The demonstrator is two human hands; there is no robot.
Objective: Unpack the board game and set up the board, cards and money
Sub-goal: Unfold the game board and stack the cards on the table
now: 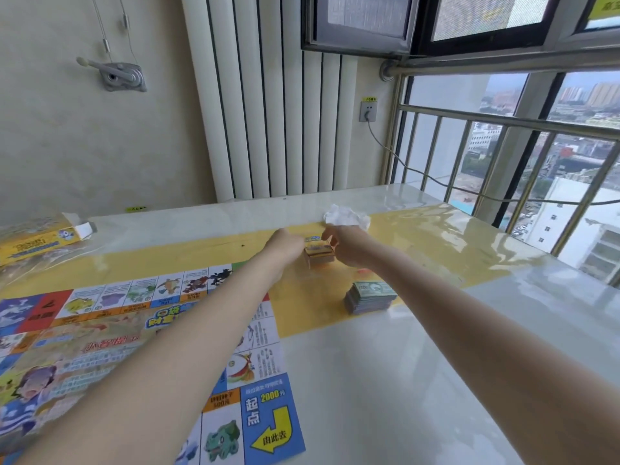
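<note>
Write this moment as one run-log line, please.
left hand: holds card stack | right hand: holds same stack | money pile: on table, apart | board: unfolded flat

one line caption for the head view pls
Both hands, left hand and right hand, hold a card deck beyond the money stack beside the unfolded game board.
</note>
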